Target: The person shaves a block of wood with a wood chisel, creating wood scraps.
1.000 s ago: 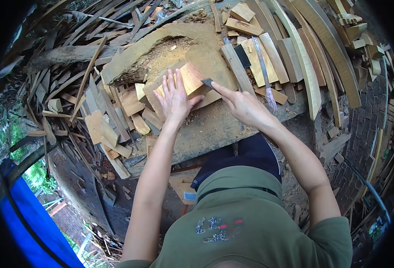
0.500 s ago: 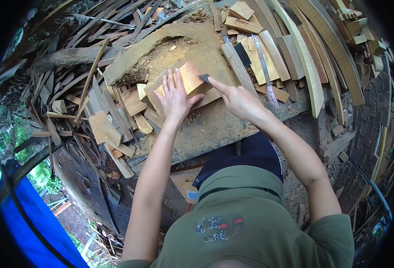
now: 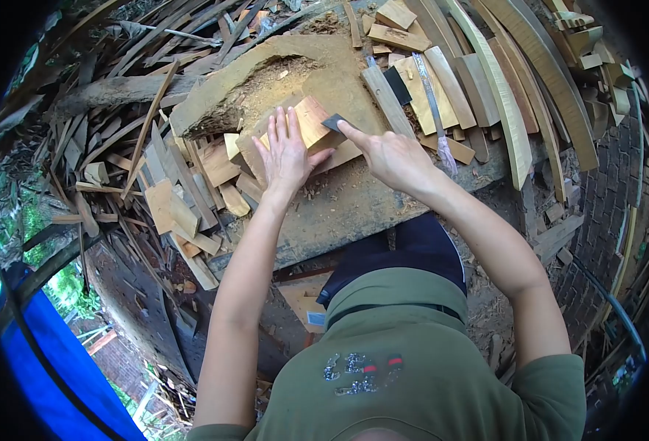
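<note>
A pale wooden block (image 3: pixel 312 121) lies tilted on a larger flat board (image 3: pixel 339 156) on the workbench. My left hand (image 3: pixel 289 154) rests on the block with its fingers stretched out and its thumb spread towards the near side. My right hand (image 3: pixel 394 158) is closed round a tool with a dark flat blade (image 3: pixel 332 122), the index finger pointing along it. The blade touches the block's right end. The tool's handle is hidden inside my fist, so its exact kind does not show.
Behind the block is a thick hollowed wood slab (image 3: pixel 225 81) with shavings. Offcuts (image 3: pixel 173 209) crowd the bench's left side. A long metal strip tool (image 3: pixel 429 99) with a wrapped end lies on boards at right, beside curved planks (image 3: pixel 508 110). Scrap wood (image 3: pixel 162 44) is heaped behind.
The dark blade and my right hand have shifted slightly left and up, and more of the blade shows over the block's end. My left hand stays on the block.
</note>
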Motion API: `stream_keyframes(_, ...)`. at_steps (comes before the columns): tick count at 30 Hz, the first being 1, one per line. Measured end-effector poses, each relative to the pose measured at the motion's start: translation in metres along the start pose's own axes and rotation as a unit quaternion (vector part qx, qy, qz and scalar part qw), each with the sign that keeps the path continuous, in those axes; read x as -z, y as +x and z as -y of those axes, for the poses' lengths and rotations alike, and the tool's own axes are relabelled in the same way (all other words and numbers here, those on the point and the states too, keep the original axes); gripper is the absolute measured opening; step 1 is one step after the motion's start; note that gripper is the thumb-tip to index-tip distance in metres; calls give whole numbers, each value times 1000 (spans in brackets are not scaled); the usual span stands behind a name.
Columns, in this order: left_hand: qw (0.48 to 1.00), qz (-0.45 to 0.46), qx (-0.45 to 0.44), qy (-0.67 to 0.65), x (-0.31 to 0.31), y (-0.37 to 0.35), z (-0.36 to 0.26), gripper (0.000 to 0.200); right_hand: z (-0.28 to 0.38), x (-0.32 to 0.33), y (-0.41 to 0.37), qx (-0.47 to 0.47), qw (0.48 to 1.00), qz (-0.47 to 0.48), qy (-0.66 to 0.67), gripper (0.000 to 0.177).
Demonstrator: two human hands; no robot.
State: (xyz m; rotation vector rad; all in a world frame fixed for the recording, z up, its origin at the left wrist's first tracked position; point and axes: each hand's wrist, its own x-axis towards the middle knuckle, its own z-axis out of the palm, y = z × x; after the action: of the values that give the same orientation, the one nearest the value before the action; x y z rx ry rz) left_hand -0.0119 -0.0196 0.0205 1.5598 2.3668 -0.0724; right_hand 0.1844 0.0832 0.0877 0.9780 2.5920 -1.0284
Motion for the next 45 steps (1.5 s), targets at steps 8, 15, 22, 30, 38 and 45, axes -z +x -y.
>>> stream_keyframes(8, 1000, -10, -13, -17, -1, -1, 0, 120, 0, 5, 1, 27, 999, 5, -35, 61)
stream_keyframes(15, 1000, -8, -7, -20, -2, 0, 2, 121, -1, 2, -7, 39, 997, -16, -71, 62)
stream_keyframes(22, 999, 0, -17, -27, 2, 3, 4, 120, 4, 4, -7, 29, 996, -21, -81, 63)
stream_keyframes(30, 999, -11, -25, -23, -2, 6, 8, 120, -2, 4, -4, 48, 996, -39, -58, 59)
stream_keyframes(38, 1000, -6, 0, -19, -7, -1, 4, 121, 6, 0, 22, 13, 999, -25, -28, 52)
stream_keyframes(45, 999, -15, 7, -30, -6, 2, 0, 122, 6, -2, 36, -3, 999, 13, -30, 55)
